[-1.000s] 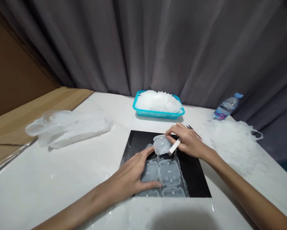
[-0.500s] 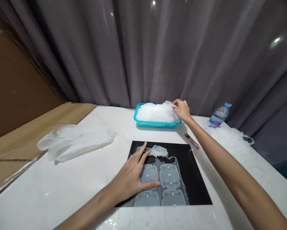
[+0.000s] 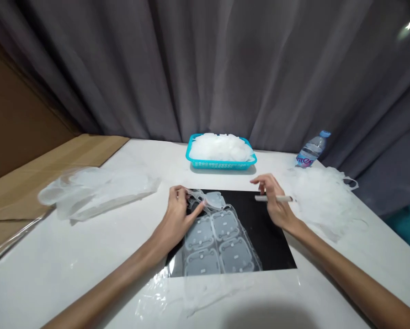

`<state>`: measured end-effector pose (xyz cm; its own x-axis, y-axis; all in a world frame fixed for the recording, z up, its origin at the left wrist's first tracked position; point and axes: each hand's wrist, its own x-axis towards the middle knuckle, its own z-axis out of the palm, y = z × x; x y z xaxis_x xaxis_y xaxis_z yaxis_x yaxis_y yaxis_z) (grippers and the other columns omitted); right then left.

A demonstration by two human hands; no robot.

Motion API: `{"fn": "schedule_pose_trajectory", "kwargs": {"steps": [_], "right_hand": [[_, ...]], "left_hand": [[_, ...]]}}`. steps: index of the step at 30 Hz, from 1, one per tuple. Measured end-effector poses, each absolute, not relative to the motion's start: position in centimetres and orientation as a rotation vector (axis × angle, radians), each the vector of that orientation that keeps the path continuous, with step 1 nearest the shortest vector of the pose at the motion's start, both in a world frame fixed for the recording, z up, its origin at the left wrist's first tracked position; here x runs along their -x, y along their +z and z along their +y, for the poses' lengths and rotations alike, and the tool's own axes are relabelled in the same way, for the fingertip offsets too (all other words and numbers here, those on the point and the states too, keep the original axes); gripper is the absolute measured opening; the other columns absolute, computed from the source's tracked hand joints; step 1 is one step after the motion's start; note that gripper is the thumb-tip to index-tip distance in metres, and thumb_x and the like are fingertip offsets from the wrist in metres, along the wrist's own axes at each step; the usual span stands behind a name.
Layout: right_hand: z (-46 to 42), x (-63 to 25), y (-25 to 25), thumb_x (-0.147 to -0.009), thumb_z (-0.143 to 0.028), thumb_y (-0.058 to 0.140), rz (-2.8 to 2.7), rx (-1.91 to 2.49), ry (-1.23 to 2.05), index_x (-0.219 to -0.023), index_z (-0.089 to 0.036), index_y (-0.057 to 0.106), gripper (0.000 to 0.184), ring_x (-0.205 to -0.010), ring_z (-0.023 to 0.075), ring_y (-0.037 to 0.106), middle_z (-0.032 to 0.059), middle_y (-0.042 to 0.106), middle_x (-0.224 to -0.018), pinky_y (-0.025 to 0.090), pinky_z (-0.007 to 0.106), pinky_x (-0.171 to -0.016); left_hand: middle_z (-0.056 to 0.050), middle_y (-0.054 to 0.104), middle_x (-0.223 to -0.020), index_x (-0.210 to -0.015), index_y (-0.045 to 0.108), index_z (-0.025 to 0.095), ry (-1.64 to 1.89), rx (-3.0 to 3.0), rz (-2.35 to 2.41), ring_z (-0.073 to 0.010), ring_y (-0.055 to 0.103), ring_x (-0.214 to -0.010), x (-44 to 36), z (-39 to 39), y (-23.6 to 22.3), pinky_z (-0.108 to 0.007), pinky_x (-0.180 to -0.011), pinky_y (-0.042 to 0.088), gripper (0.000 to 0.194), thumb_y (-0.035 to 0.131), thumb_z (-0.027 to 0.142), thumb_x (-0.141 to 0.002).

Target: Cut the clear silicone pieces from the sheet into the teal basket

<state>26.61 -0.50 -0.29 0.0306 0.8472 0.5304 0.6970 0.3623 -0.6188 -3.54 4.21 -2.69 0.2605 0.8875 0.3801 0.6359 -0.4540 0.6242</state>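
My left hand [image 3: 181, 211] pinches the upper left edge of a translucent sheet of moulded plastic parts [image 3: 227, 226]. Rounded rectangular panels fill this sheet, with a smaller loose-looking piece [image 3: 215, 199] at its top. Beneath it lies a black mat [image 3: 271, 237]. Above the mat's upper right corner, my right hand [image 3: 272, 201] holds a slim white pen-like stick [image 3: 283, 198] against the palm, thumb and forefinger raised and a little apart. Its exact kind is not clear.
A turquoise basket [image 3: 221, 164] heaped with white translucent pieces stands at the back. Clear plastic sheets [image 3: 98, 194] lie at left. To the right are a pile of translucent scraps [image 3: 323, 201] and a tilted water bottle [image 3: 312, 150]. Cardboard [image 3: 102, 148] borders the left.
My right hand has come back from the basket toward the mat, keeping the white stick. My left hand, flat before, now grips the sheet's edge, and the sheet is tilted. The snips are no longer visible.
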Motion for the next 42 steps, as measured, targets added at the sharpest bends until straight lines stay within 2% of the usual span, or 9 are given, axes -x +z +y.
{"fn": "schedule_pose_trajectory", "kwargs": {"steps": [3, 5, 10, 13, 15, 18, 23, 31, 42], "right_hand": [[-4.6, -26.3, -1.8, -0.107, -0.071, 0.019, -1.647, 1.171, 0.675, -0.115, -0.022, 0.063, 0.067, -0.071, 0.0175, 0.059, 0.0032, 0.059, -0.088, 0.052, 0.035, -0.071], [-5.6, -25.9, -1.5, -0.107, -0.071, 0.026, -1.652, 1.101, 0.869, -0.109, -0.021, 0.066, 0.064, -0.069, 0.0156, 0.061, 0.0028, 0.061, -0.088, 0.052, 0.033, -0.07], [-5.7, -24.5, 0.6, -0.103, -0.039, 0.066, -1.809, 1.145, 1.002, -0.093, -0.021, 0.071, 0.021, -0.091, 0.0148, 0.066, 0.0019, 0.068, -0.099, 0.051, 0.027, -0.082], [-6.0, -24.3, 0.7, -0.099, -0.027, 0.072, -1.85, 1.151, 1.052, -0.098, -0.022, 0.073, 0.005, -0.094, 0.0132, 0.066, 0.0007, 0.07, -0.104, 0.05, 0.023, -0.079], [-6.2, -24.5, 0.5, -0.099, -0.025, 0.071, -1.867, 1.175, 1.09, -0.102, -0.023, 0.073, 0.005, -0.098, 0.0129, 0.067, 0.0002, 0.07, -0.106, 0.051, 0.023, -0.08], [-6.3, -24.9, 0.5, -0.099, -0.028, 0.071, -1.879, 1.22, 1.133, -0.104, -0.023, 0.072, 0.007, -0.099, 0.0132, 0.068, 0.0001, 0.071, -0.106, 0.051, 0.021, -0.078], [-6.4, -25.3, 1.2, -0.099, -0.029, 0.072, -1.966, 1.212, 1.16, -0.098, -0.021, 0.07, 0.008, -0.1, 0.0144, 0.066, 0.0024, 0.069, -0.109, 0.052, 0.021, -0.075], [-6.4, -25.3, 0.5, -0.105, -0.029, 0.062, -2.082, 1.006, 1.01, -0.105, -0.021, 0.07, 0.011, -0.107, 0.0174, 0.068, 0.0042, 0.072, -0.11, 0.053, 0.032, -0.1], [-6.1, -25.6, 0.5, -0.106, -0.034, 0.061, -2.162, 0.997, 0.974, -0.111, -0.022, 0.071, 0.016, -0.107, 0.0196, 0.068, 0.0056, 0.074, -0.111, 0.054, 0.037, -0.1]], "left_hand": [[-0.001, 0.046, -0.097, -0.096, 0.043, 0.023, 1.059, -2.157, 1.405, -0.0176, 0.053, -0.077, 3.5, 5.0, -2.8, -0.038, -0.075, 0.055, 0.032, 0.066, 0.044, -0.095], [0.0, 0.045, -0.091, -0.089, 0.04, 0.025, 1.062, -2.157, 1.405, -0.0176, 0.049, -0.073, 3.8, 5.4, -2.5, -0.035, -0.068, 0.051, 0.036, 0.071, 0.042, -0.091], [-0.003, 0.048, -0.099, -0.094, 0.046, 0.026, 1.027, -2.198, 1.421, -0.0211, 0.052, -0.082, 5.1, 4.6, -0.5, -0.036, -0.071, 0.047, 0.026, 0.065, 0.043, -0.096], [-0.003, 0.054, -0.094, -0.1, 0.049, 0.026, 0.917, -2.314, 1.243, -0.022, 0.056, -0.083, 4.7, 2.3, 0.9, -0.036, -0.073, 0.048, 0.009, 0.051, 0.033, -0.104], [-0.003, 0.061, -0.1, -0.108, 0.053, 0.025, 0.734, -2.413, 1.049, -0.0227, 0.061, -0.091, 3.7, 0.4, 1.3, -0.037, -0.081, 0.051, 0.009, 0.05, 0.033, -0.107], [-0.008, 0.065, -0.135, -0.134, 0.056, 0.025, 0.47, -2.556, 0.886, -0.0294, 0.061, -0.124, 2.0, -1.8, 0.8, -0.044, -0.104, 0.05, 0.038, 0.059, 0.05, -0.105], [-0.007, 0.044, -0.168, -0.16, 0.045, 0.03, 0.212, -2.596, 0.813, -0.0336, 0.044, -0.152, 1.3, -2.0, -0.4, -0.052, -0.123, 0.039, 0.066, 0.053, 0.064, -0.104], [-0.001, 0.033, -0.173, -0.167, 0.031, 0.037, 0.119, -2.551, 0.717, -0.031, 0.034, -0.159, 1.2, 0.1, -0.6, -0.053, -0.129, 0.032, 0.08, 0.055, 0.072, -0.099], [-0.001, 0.032, -0.174, -0.166, 0.032, 0.039, 0.151, -2.519, 0.682, -0.032, 0.032, -0.16, 1.0, 0.2, -0.7, -0.055, -0.129, 0.029, 0.079, 0.059, 0.07, -0.098]]}}
